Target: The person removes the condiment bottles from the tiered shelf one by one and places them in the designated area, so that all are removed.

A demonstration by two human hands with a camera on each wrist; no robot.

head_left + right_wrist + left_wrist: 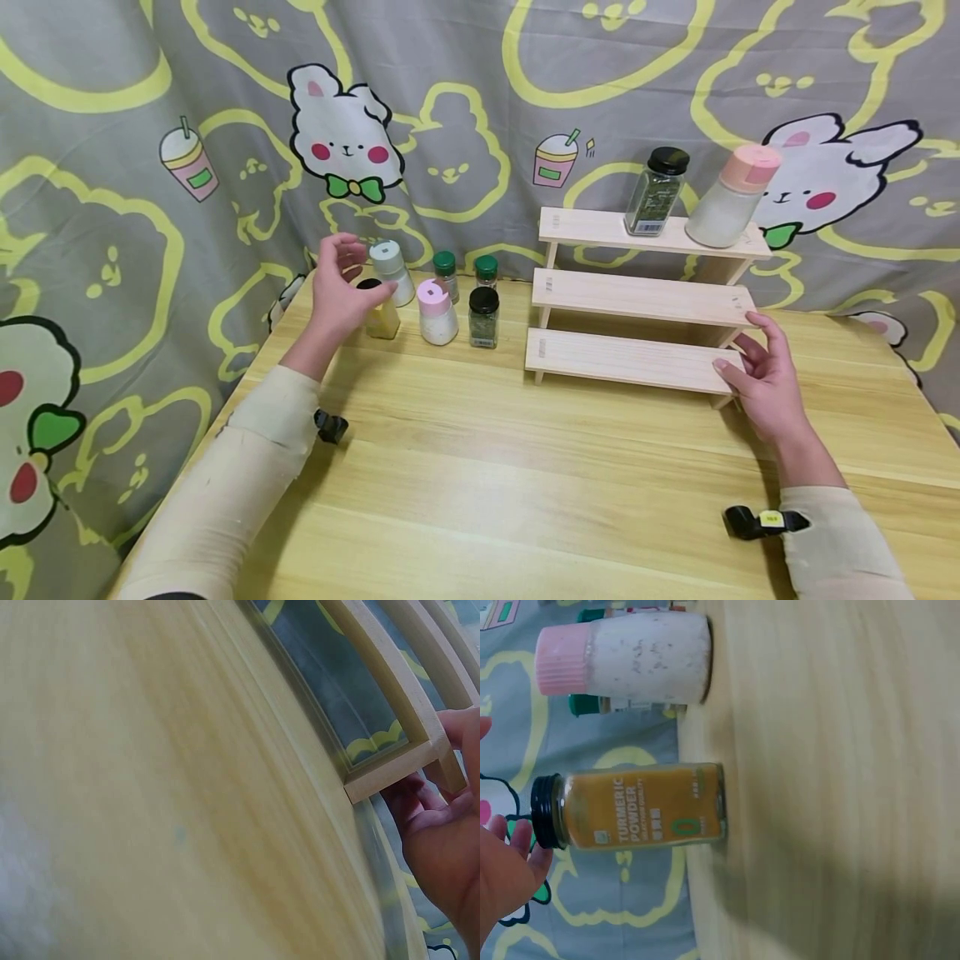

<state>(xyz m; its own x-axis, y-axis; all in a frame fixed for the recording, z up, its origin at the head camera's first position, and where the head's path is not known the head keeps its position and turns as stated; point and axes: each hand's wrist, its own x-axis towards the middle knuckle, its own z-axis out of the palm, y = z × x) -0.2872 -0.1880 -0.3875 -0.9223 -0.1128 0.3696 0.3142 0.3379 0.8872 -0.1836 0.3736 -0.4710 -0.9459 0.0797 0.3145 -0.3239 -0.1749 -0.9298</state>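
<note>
My left hand (339, 282) is at the turmeric powder jar (641, 806), its thumb in front of the black cap and its fingers raised and apart. In the left wrist view, fingertips lie close by that cap; whether they touch it I cannot tell. The jar stands upright on the table. My right hand (772, 387) holds the right end of a three-tier wooden shelf rack (637, 296), thumb on the lowest board and a finger at the middle one. In the right wrist view, fingers (420, 799) reach behind the rack's end.
Beside the turmeric stand a white-capped shaker (390, 271), a pink-capped shaker (437, 315), a black-capped herb jar (483, 321) and two green-capped jars. On the top board are another herb jar (655, 196) and a pink-capped bottle (727, 204). A patterned curtain (465, 50) hangs behind the table.
</note>
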